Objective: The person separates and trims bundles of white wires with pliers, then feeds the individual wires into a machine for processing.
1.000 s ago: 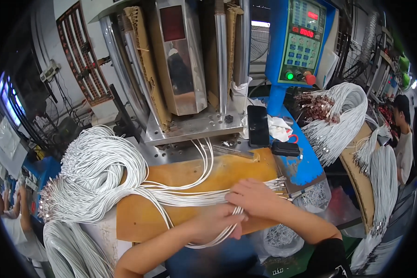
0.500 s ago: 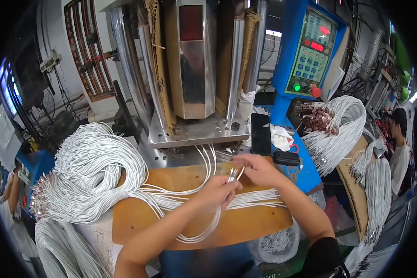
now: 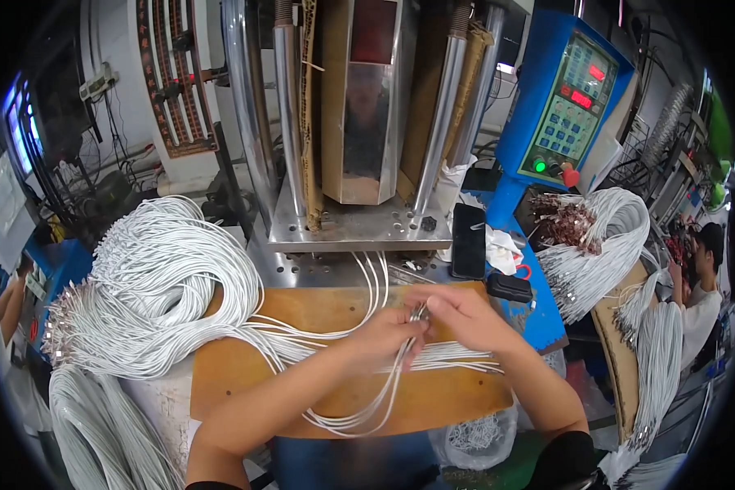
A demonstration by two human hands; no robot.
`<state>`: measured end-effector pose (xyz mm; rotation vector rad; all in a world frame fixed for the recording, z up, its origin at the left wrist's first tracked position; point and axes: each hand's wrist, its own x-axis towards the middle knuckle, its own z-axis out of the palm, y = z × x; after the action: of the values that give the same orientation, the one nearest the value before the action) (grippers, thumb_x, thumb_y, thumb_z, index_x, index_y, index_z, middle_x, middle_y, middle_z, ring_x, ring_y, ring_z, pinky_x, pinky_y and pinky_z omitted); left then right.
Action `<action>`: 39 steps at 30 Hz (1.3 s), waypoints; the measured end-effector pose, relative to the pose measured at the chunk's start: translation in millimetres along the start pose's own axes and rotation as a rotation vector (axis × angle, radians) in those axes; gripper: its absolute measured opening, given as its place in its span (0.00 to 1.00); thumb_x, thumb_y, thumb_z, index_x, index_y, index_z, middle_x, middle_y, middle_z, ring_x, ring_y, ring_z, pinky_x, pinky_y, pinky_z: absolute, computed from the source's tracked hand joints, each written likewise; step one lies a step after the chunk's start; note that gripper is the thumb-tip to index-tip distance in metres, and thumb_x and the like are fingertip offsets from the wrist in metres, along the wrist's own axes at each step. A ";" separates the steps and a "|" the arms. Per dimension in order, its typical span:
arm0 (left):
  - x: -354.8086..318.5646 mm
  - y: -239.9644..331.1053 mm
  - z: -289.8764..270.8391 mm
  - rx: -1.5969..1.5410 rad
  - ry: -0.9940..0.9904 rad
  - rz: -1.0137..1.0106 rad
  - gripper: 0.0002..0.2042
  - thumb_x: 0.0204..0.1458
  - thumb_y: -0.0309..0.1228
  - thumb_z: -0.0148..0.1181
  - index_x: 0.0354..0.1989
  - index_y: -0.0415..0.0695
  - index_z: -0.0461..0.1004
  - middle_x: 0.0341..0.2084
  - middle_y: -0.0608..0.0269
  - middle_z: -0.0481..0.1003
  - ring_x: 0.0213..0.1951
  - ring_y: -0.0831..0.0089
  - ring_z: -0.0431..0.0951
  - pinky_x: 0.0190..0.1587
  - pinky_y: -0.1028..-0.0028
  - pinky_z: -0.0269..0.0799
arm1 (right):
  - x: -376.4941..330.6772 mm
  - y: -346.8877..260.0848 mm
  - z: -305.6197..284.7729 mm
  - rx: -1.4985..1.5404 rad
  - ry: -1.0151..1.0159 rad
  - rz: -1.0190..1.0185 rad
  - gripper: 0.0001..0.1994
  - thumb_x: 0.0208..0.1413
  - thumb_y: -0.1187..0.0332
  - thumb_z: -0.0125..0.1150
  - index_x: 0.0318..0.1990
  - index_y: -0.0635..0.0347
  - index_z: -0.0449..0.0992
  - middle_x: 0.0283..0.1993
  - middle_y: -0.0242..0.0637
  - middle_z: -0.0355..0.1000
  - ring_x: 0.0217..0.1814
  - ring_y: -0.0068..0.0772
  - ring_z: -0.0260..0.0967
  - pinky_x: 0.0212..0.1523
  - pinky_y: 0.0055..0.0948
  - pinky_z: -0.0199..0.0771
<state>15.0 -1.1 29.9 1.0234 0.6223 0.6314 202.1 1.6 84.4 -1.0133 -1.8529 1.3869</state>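
Observation:
My left hand (image 3: 380, 336) is closed around a few thin white cables (image 3: 393, 382), whose metal-tipped ends stick up between my two hands. The cables hang below the hand in a loop over the tan board (image 3: 441, 400). My right hand (image 3: 468, 320) meets the left from the other side, its thumb and fingers bent at the cable ends. What the right fingertips grip, if anything, is hidden. Behind them, more white cables (image 3: 453, 353) lie across the board, and a few run up under the steel plate (image 3: 359, 235) of a press.
At left sits a big coiled bundle of white cables (image 3: 175, 269). A blue control panel (image 3: 576, 98) rises at right above a phone (image 3: 469, 241) and a black case (image 3: 509, 287). More cable bundles (image 3: 608, 237) hang at far right, near another person (image 3: 701, 302). A clear bag (image 3: 478, 441) sits below the board.
My right hand has moved in against the left, and its fingers now cover the cable ends. The view has shifted slightly.

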 end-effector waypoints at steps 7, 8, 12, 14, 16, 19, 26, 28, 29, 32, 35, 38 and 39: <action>6.8 4.3 -10.0 0.152 0.103 0.033 0.11 0.65 0.34 0.49 0.39 0.38 0.70 0.17 0.65 0.71 0.17 0.77 0.72 0.20 0.77 0.70 | 25.5 72.0 -16.5 -1.423 0.357 -0.214 0.17 0.55 0.72 0.56 0.52 0.65 0.74 0.40 0.53 0.75 0.44 0.52 0.74 0.47 0.40 0.74; 4.5 0.3 -8.3 0.169 0.150 0.041 0.10 0.64 0.33 0.50 0.38 0.38 0.70 0.17 0.65 0.71 0.17 0.77 0.72 0.21 0.77 0.71 | 22.5 73.8 -16.0 -1.417 0.359 -0.203 0.17 0.55 0.72 0.56 0.52 0.65 0.74 0.40 0.53 0.75 0.44 0.52 0.74 0.47 0.40 0.74; 8.4 -17.1 -17.2 0.194 0.202 0.175 0.06 0.62 0.28 0.53 0.37 0.38 0.70 0.19 0.64 0.73 0.20 0.77 0.75 0.23 0.77 0.72 | 31.3 53.8 -19.5 -1.225 0.214 0.067 0.14 0.53 0.72 0.55 0.48 0.63 0.76 0.33 0.46 0.76 0.35 0.44 0.75 0.37 0.39 0.73; 9.8 -17.8 -13.7 0.170 0.204 0.160 0.05 0.62 0.27 0.53 0.38 0.38 0.71 0.20 0.62 0.74 0.21 0.77 0.76 0.23 0.77 0.73 | 33.6 80.8 -28.8 -0.848 0.101 -0.048 0.09 0.55 0.66 0.54 0.38 0.61 0.76 0.27 0.44 0.74 0.26 0.39 0.70 0.28 0.36 0.67; 9.9 -16.3 -7.6 0.113 0.247 0.159 0.04 0.60 0.25 0.55 0.39 0.37 0.71 0.23 0.59 0.77 0.21 0.75 0.77 0.23 0.77 0.73 | 28.3 87.9 -29.3 -0.650 0.048 -0.090 0.10 0.56 0.63 0.54 0.34 0.60 0.76 0.24 0.43 0.72 0.22 0.36 0.67 0.24 0.35 0.64; 11.6 -14.3 -11.2 0.183 0.200 0.087 0.04 0.60 0.25 0.55 0.39 0.37 0.71 0.24 0.58 0.77 0.22 0.75 0.78 0.24 0.76 0.73 | 20.2 70.8 -16.2 0.217 0.130 0.406 0.12 0.58 0.68 0.53 0.46 0.63 0.77 0.21 0.28 0.67 0.21 0.18 0.62 0.22 0.21 0.61; 16.0 -8.9 -9.2 0.242 0.181 0.003 0.04 0.59 0.24 0.55 0.37 0.37 0.73 0.25 0.58 0.78 0.21 0.75 0.77 0.23 0.77 0.72 | 8.4 84.0 -1.5 0.098 0.229 0.166 0.14 0.66 0.66 0.48 0.52 0.63 0.75 0.25 0.25 0.66 0.24 0.13 0.60 0.22 0.16 0.58; 16.1 -8.1 -11.0 0.256 0.161 -0.030 0.03 0.58 0.24 0.56 0.37 0.37 0.74 0.24 0.59 0.78 0.20 0.76 0.77 0.23 0.77 0.72 | 8.1 85.5 2.2 0.061 0.251 0.122 0.15 0.68 0.65 0.47 0.52 0.63 0.75 0.25 0.24 0.66 0.24 0.13 0.59 0.22 0.16 0.57; 15.5 -7.9 -10.2 0.257 0.167 -0.027 0.03 0.58 0.24 0.56 0.37 0.37 0.74 0.24 0.59 0.78 0.20 0.76 0.77 0.23 0.77 0.72 | 6.4 84.8 3.4 0.059 0.249 0.079 0.15 0.68 0.65 0.47 0.53 0.63 0.76 0.26 0.24 0.66 0.25 0.13 0.60 0.23 0.15 0.58; 14.1 -8.6 -7.7 0.189 0.203 -0.069 0.03 0.58 0.25 0.56 0.35 0.38 0.75 0.24 0.59 0.78 0.20 0.77 0.76 0.22 0.78 0.70 | 5.6 83.1 4.9 0.056 0.242 -0.007 0.15 0.68 0.65 0.48 0.53 0.62 0.76 0.26 0.23 0.66 0.26 0.13 0.61 0.24 0.15 0.60; 15.2 -9.8 -7.7 0.211 0.193 -0.043 0.04 0.58 0.25 0.56 0.34 0.37 0.75 0.23 0.59 0.78 0.20 0.77 0.76 0.22 0.78 0.70 | 5.9 82.6 6.3 -0.019 0.258 -0.034 0.15 0.67 0.65 0.48 0.53 0.63 0.76 0.28 0.23 0.68 0.26 0.13 0.61 0.26 0.16 0.61; 13.3 -9.9 1.9 0.189 0.224 -0.012 0.05 0.58 0.26 0.56 0.33 0.37 0.75 0.22 0.59 0.78 0.19 0.77 0.75 0.22 0.77 0.69 | 6.5 94.3 5.1 -0.033 0.267 -0.080 0.15 0.67 0.66 0.49 0.54 0.64 0.75 0.29 0.24 0.69 0.27 0.13 0.61 0.27 0.16 0.62; 12.8 -9.2 7.0 0.153 0.265 0.014 0.06 0.58 0.27 0.56 0.33 0.37 0.75 0.21 0.60 0.77 0.19 0.77 0.75 0.21 0.77 0.69 | 6.8 96.1 2.8 -0.045 0.267 -0.106 0.15 0.67 0.67 0.49 0.54 0.64 0.75 0.30 0.24 0.70 0.28 0.13 0.62 0.28 0.17 0.62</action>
<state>30.2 0.7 22.1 1.0956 0.9074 0.7469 217.1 21.4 -8.7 -1.0508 -1.7190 1.0953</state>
